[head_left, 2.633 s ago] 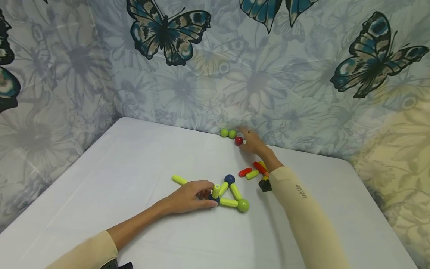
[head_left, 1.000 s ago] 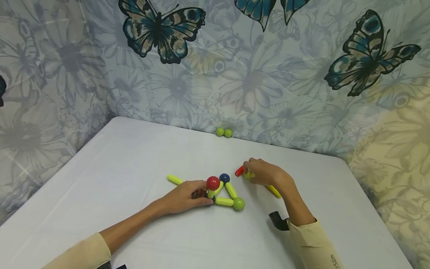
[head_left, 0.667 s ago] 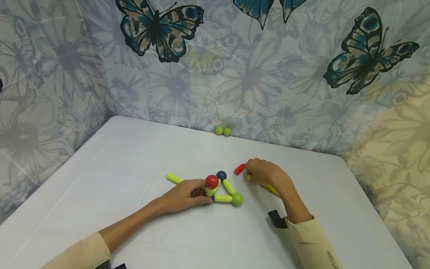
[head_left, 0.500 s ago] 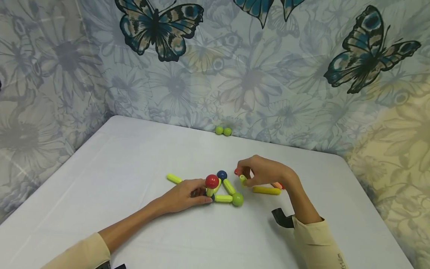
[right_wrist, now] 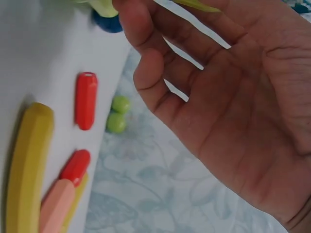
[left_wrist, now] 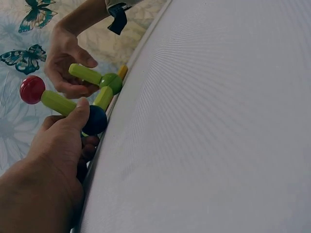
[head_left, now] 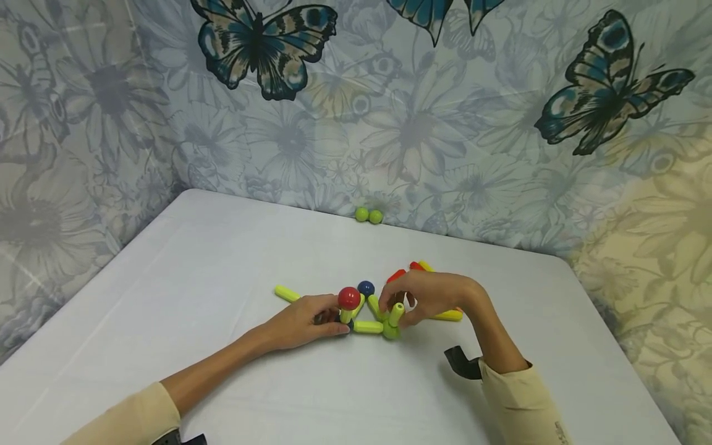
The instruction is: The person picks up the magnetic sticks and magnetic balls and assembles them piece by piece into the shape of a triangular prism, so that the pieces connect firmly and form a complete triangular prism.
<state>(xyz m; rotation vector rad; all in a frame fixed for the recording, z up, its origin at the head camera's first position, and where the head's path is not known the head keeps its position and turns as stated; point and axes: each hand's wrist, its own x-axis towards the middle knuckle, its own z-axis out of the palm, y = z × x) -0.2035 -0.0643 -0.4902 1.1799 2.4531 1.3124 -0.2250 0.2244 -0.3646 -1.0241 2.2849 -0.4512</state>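
A flat triangle of lime-green magnetic rods joins two blue balls and a green ball (head_left: 392, 332) on the table. My left hand (head_left: 303, 322) pinches the near blue ball (left_wrist: 97, 121), its thumb lying over it. From that ball a green rod (left_wrist: 57, 103) rises with a red ball (head_left: 349, 298) at its top. My right hand (head_left: 436, 293) has thumb and fingers around another green rod (head_left: 397, 314), which stands upright against the green ball. The far blue ball (head_left: 366, 288) marks the triangle's back corner. Right fingertips are partly hidden in the right wrist view.
Red, orange and yellow rods lie beneath and behind my right hand, among them a red rod (right_wrist: 86, 101) and a long yellow rod (right_wrist: 29, 165). Two green balls (head_left: 369, 215) sit at the back edge by the wall. A loose green rod (head_left: 287, 293) lies behind my left hand.
The red ball came from the back edge onto the upright rod. My right hand then picked a green rod from the pile and brought it left onto the green ball. My left hand stays put.
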